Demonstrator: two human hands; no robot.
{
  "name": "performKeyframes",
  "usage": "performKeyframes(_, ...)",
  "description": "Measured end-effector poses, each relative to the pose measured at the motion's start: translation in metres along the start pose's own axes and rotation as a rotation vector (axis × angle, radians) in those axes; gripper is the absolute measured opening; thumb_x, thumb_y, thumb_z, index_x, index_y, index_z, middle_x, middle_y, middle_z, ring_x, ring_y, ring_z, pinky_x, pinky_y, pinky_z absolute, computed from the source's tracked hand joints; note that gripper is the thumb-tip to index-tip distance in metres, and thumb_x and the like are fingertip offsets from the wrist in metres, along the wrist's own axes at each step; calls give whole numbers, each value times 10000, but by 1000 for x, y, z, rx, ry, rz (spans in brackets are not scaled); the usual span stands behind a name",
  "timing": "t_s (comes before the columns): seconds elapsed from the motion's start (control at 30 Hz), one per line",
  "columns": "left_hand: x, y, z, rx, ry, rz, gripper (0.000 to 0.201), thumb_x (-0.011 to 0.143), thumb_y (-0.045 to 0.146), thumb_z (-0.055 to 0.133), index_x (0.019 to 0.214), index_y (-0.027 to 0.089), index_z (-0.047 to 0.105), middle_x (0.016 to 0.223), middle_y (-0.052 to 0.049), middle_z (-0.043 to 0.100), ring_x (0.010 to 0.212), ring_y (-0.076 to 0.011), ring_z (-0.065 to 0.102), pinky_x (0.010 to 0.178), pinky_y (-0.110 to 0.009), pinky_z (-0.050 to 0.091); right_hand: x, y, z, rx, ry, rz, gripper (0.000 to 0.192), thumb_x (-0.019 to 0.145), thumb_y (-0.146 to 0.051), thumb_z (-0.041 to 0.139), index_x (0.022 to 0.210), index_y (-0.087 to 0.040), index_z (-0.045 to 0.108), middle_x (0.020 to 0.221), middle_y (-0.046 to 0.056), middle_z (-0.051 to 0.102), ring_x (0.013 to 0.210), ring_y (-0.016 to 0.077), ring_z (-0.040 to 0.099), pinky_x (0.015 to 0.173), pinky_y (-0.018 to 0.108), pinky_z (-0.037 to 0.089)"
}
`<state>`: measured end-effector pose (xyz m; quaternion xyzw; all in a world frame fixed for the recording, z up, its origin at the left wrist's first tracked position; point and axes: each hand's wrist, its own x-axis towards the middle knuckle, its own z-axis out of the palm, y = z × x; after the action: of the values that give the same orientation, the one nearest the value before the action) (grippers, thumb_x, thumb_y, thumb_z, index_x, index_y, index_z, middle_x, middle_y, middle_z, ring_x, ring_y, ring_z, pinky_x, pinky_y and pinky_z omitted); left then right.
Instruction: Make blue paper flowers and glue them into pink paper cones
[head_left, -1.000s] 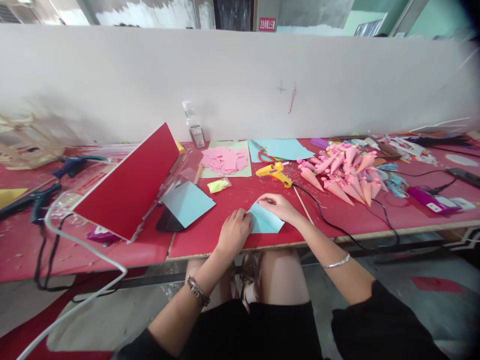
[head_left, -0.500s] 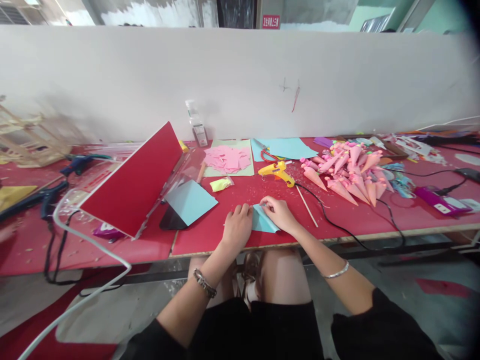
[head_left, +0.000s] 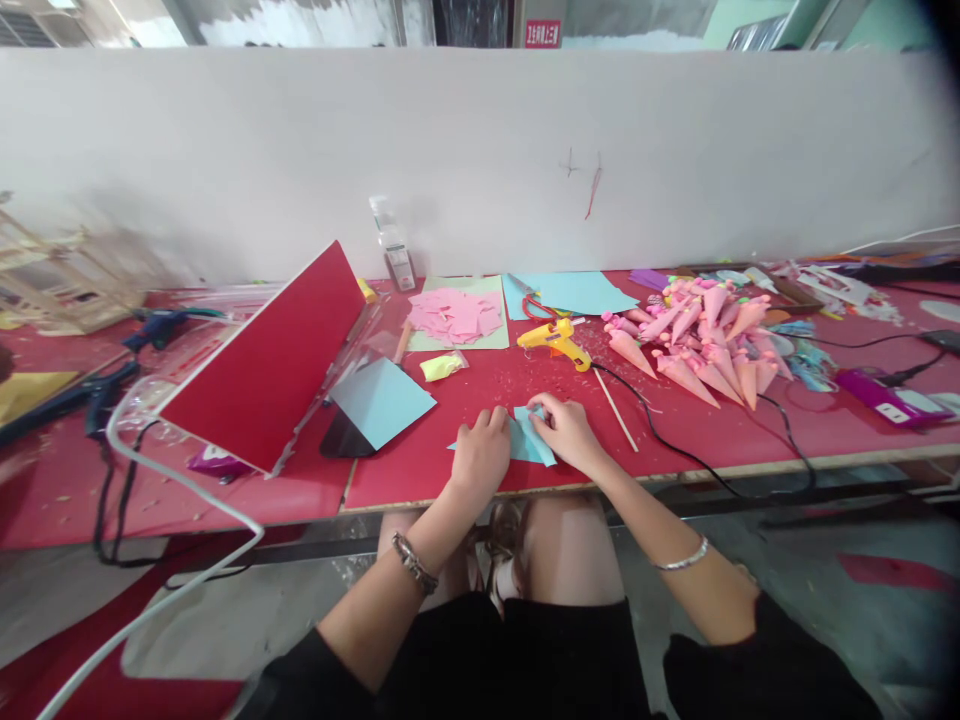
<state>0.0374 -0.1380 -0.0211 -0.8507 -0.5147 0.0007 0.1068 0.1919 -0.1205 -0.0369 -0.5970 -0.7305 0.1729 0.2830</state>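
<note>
The head view looks down on a long red counter [head_left: 465,480] set against a pale partition. At its near edge, both hands meet on a small light blue paper piece [head_left: 525,443]. The left hand [head_left: 481,455] presses down on the paper's left part, fingers curled over it, the grip closed on the sheet. The right hand [head_left: 568,432] pinches the paper's upper right flap, so its grip too is clenched on the paper.

A second ago the paper lay flatter and wider between the hands, with its right corner spread out under the right hand. Now it looks narrower and bunched, with a thin tip showing left of the left hand, and the hands sit closer together. By the look of it the sheet is being folded or rolled inward.

No box or tray shows. Loose things lie straight on the counter: a yellow glue gun [head_left: 553,343] just beyond the hands, a thin wooden stick [head_left: 615,408] to its right, a heap of pink paper cones [head_left: 694,340] further right, pink paper scraps [head_left: 456,315] on a pale green sheet [head_left: 491,290], and a red board [head_left: 274,365] tilted up on the left.
</note>
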Motion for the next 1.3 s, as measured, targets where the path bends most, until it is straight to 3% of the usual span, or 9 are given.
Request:
performKeyframes(0.13,0,2,0,2,-3,-5,298,835,98,345,1060,117,539,1008,-111,513,872,-214,482,591,-307,450,-7,-7,-8,155,-67,81,342,728,-392,531,1035,-244,492,673,-34,615,667,154,576,727,303,362)
performKeyframes(0.3,0,3,-4,6,-18,-13,309,835,88,342,1078,112,531,1025,-116,507,883,-219,486,608,-322,456,-14,-9,-13,228,-117,132,247,783,-280,454,1021,-235,503,640,-32,628,657,146,588,719,294,364)
performKeyframes(0.7,0,2,-1,9,1,6,311,825,79,352,1062,126,548,1032,-114,505,880,-216,471,594,-304,430,-22,0,-6,-39,-52,24,218,816,-175,375,926,-224,556,540,-44,593,591,131,558,842,350,244)
performKeyframes(0.9,-1,2,-2,-1,-27,5,337,826,72,329,1082,133,539,1051,-122,501,886,-215,459,589,-292,418,-30,7,-12,-100,4,21,240,802,-134,380,841,-219,600,644,-10,654,583,117,562,857,335,213)
performKeyframes(1.3,-1,2,-3,34,-29,17,345,825,67,316,1085,115,537,1085,-125,499,889,-221,465,599,-308,425,-45,25,-22,-188,109,0,257,790,-125,370,787,-208,614,604,-3,636,553,128,551,826,310,272)
